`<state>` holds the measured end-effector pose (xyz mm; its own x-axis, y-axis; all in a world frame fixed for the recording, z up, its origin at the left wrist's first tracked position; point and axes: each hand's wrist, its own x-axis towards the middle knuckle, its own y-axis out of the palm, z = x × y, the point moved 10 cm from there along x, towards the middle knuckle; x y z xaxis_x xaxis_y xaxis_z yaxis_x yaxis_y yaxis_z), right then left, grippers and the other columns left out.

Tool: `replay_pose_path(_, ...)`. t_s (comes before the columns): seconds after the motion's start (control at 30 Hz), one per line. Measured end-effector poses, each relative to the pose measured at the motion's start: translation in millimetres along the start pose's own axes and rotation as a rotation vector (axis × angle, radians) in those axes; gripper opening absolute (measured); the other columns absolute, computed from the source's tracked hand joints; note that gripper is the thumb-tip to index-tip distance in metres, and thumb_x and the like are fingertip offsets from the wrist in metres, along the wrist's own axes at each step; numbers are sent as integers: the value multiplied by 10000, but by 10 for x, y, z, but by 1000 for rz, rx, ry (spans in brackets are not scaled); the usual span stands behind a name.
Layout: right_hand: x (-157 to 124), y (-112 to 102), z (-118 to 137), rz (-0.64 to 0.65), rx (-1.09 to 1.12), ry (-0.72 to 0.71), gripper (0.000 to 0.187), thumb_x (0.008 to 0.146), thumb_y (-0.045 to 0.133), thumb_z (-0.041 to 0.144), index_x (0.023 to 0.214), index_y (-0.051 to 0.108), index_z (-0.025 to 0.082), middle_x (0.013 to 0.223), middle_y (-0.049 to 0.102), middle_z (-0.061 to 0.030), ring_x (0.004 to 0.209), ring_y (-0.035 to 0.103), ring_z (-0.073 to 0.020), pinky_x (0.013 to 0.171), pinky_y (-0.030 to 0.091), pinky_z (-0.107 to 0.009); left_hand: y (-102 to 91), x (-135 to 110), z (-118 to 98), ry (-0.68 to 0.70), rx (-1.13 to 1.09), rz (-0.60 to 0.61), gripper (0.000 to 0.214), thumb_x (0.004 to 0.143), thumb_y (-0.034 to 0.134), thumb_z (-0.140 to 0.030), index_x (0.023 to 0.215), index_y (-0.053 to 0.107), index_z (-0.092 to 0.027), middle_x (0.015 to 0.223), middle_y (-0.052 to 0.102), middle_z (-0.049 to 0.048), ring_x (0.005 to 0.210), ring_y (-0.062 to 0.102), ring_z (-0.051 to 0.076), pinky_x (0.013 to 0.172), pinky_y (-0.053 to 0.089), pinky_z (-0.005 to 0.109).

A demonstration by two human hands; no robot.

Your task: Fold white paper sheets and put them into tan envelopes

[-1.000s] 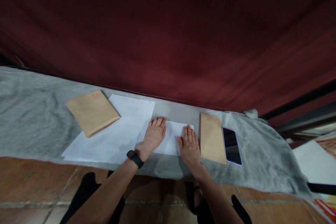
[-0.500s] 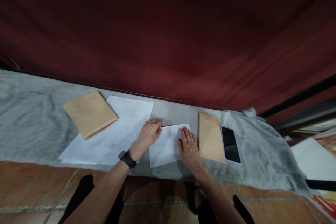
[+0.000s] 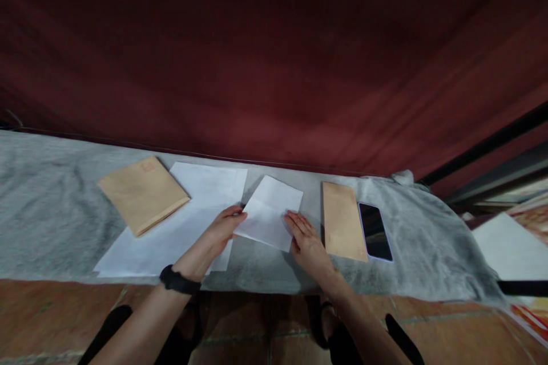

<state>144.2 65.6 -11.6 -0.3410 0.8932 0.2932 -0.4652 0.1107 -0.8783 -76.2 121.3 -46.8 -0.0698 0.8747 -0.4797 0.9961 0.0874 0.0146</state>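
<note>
The folded white paper sheet sits tilted between your hands. Your left hand pinches its left corner, and your right hand lies flat, fingers out, on its right edge.

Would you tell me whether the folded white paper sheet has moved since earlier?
Yes: the folded white paper sheet has turned askew, its edges no longer parallel to the narrow brown envelope.

Both hands, left hand and right hand, are gripping a folded white sheet above the grey cloth, brown envelopes lying nearby
</note>
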Motion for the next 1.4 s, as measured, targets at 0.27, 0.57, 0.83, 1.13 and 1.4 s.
replay_pose_path(0.27, 31, -106, -90, -4, -10, 55, 711, 755, 400, -73, 1370, 603, 221, 1446, 573, -34, 1333, 523, -202, 1138, 449, -386, 71, -89, 149, -130, -69, 150, 431, 521, 809, -239, 916, 645, -186, 778, 695, -6, 667, 655, 167, 578, 514, 258)
replay_pose_path(0.57, 76, -413, -52, -98, 265, 58, 562, 858, 416, 54, 1317, 648, 280, 1288, 690, -8, 1191, 627, -190, 1064, 499, -368, 102, -8, -174, 135, -120, 233, 546, 659, 740, -273, 1196, 659, -209, 1078, 726, 71, 960, 693, 238, 808, 548, 347)
replay_pose_path(0.83, -87, -586, -631, -501, 1054, 604, 304, 781, 760, 488, 782, 736, 186, 743, 749, -24, 704, 667, -191, 669, 534, -294, 225, -162, -469, 356, -114, 230, 611, 715, 820, -373, 1286, 631, -264, 1486, 531, 74, 1453, 361, 312, 1175, 288, 424)
replay_pose_path(1.13, 60, -305, -596, -313, 1466, 662, 375, 690, 825, 393, 1004, 726, 213, 988, 771, -53, 873, 697, -215, 745, 555, -309, 507, -303, -431, 235, -107, 460, 468, 759, 785, -388, 1167, 683, -182, 1001, 751, 57, 843, 681, 200, 769, 493, 287)
replay_pose_path(1.4, 59, 85, -704, -121, 1023, 614, 563, 780, 652, 319, 1325, 525, 254, 1028, 747, -36, 883, 704, -214, 748, 560, -310, 440, -123, 86, -8, 82, 357, 412, 631, 786, -377, 963, 695, -151, 810, 727, 36, 702, 664, 201, 630, 477, 279)
